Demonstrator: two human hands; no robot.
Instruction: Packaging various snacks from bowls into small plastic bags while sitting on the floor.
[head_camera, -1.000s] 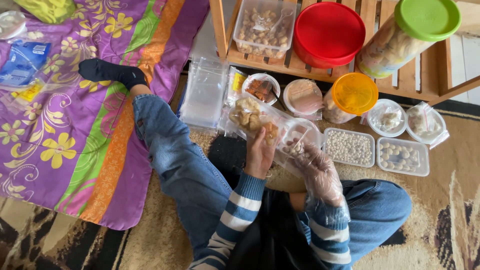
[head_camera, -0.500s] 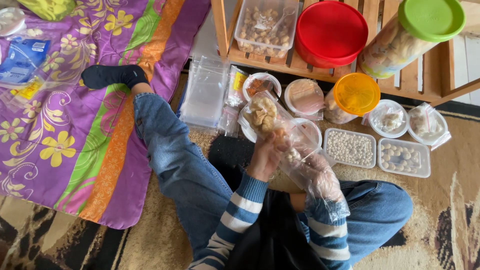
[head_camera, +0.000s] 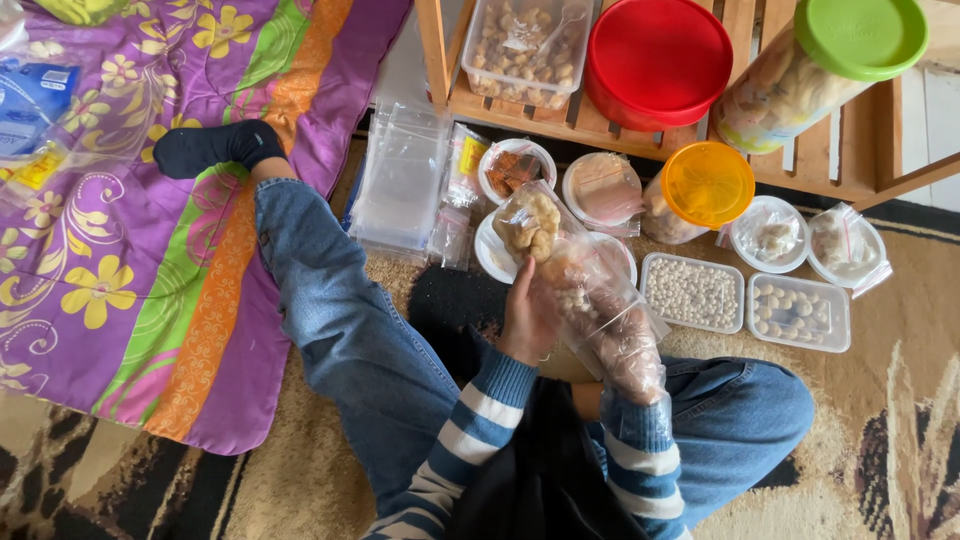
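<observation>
Left hand (head_camera: 527, 318) clamped on a clear bag (head_camera: 560, 262) of fried snacks, held above the white plate (head_camera: 487, 255) on the carpet. Right hand (head_camera: 628, 345), in a plastic glove, closed on the bag's lower end. Nearby: yellow-lidded jar (head_camera: 708, 185), two tubs of white balls (head_camera: 692, 293).

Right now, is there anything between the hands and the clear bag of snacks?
Nothing visible: the left hand grips the clear bag directly, and the right hand, in a plastic glove, is pushed inside it.
</observation>
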